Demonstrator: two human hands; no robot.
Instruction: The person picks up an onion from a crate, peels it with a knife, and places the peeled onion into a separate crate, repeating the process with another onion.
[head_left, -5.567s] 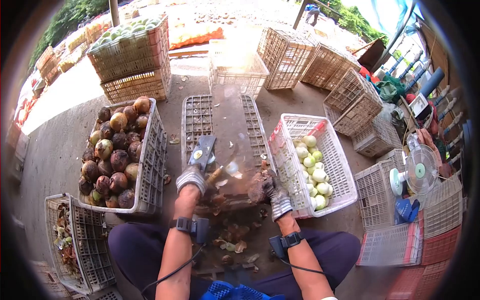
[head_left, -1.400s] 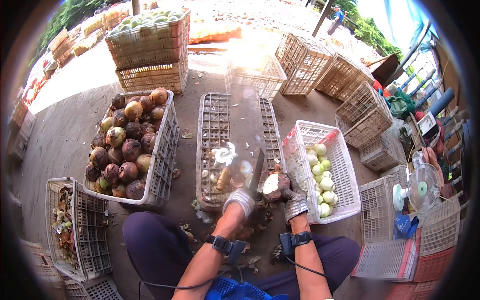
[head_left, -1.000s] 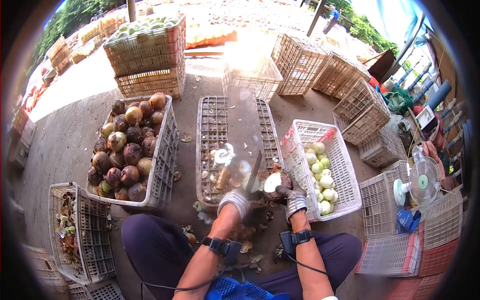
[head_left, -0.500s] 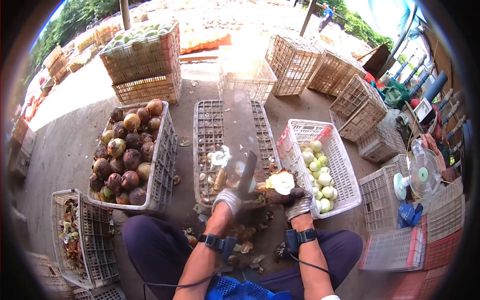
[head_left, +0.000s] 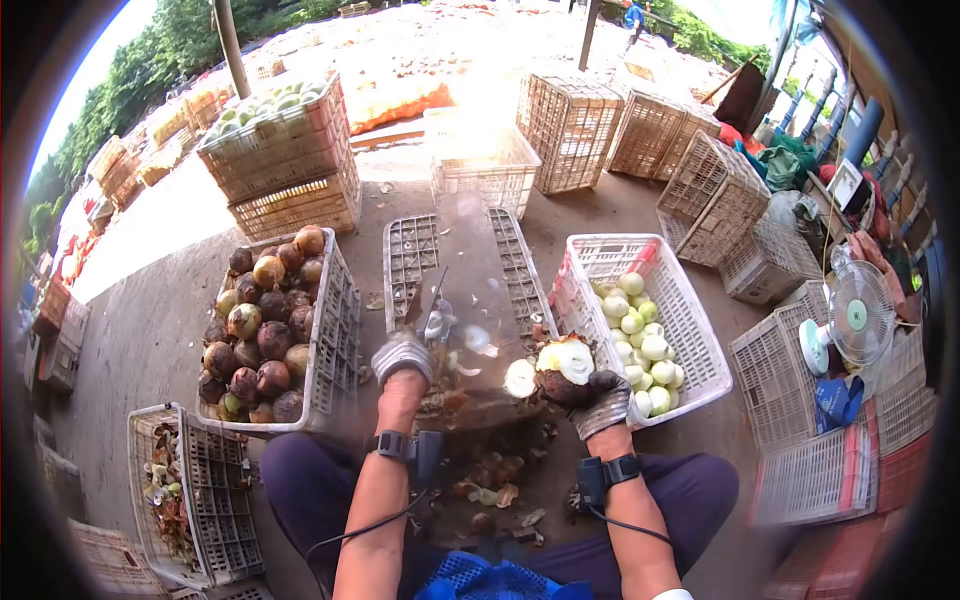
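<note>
Gloved, my left hand (head_left: 403, 358) is closed round the handle of a knife (head_left: 435, 298), whose thin blade points up and away over the board. My right hand (head_left: 603, 400), in a dark-stained glove, grips a brown-skinned onion (head_left: 568, 366) with its pale cut face showing. A round white slice (head_left: 520, 378) is just left of that onion. Between the hands a board (head_left: 475, 250) lies across an upturned crate (head_left: 410, 262), with pale onion pieces (head_left: 480, 340) on it. Peeled onions (head_left: 645, 345) fill part of the white crate beyond my right hand.
A crate (head_left: 345, 330) of unpeeled onions (head_left: 275, 340) stands at the left, with a scrap crate (head_left: 215, 500) below it. Stacked crates (head_left: 290, 150) rise behind. A fan (head_left: 860, 315) stands on crates at the right. A person (head_left: 633, 20) is far off at the top.
My left hand has moved left and slightly up with the knife, away from the onion. The onion now shows a broader cut face, with a white slice beside it. The view has shifted slightly.
</note>
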